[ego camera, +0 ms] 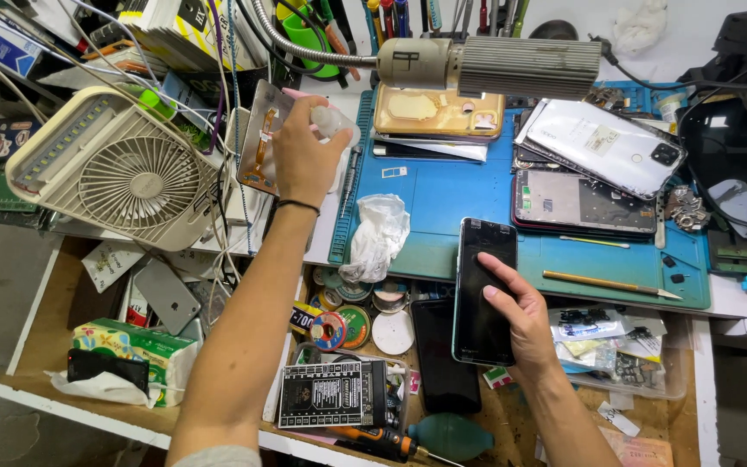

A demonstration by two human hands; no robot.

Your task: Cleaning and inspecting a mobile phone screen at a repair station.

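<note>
**Two hands, two items at the repair desk**

Two hands are engaged. Our left hand (303,156) is raised over the left edge of the blue work mat (443,203), its fingers (317,111) closed around a small translucent bottle (335,121), just beside a white desk fan (127,173). Our right hand (520,316) lies flat on a black smartphone (482,290), fingers extended across the dark screen and thumb along its right edge, pressing rather than gripping. We find the smartphone half on the mat's lower edge and half over the open drawer (54,337). A crumpled white cloth (378,233) sits on the mat between both hands. Opened phone housings (594,169) lie at the mat's right, under a ribbed lamp head (494,65)
</note>
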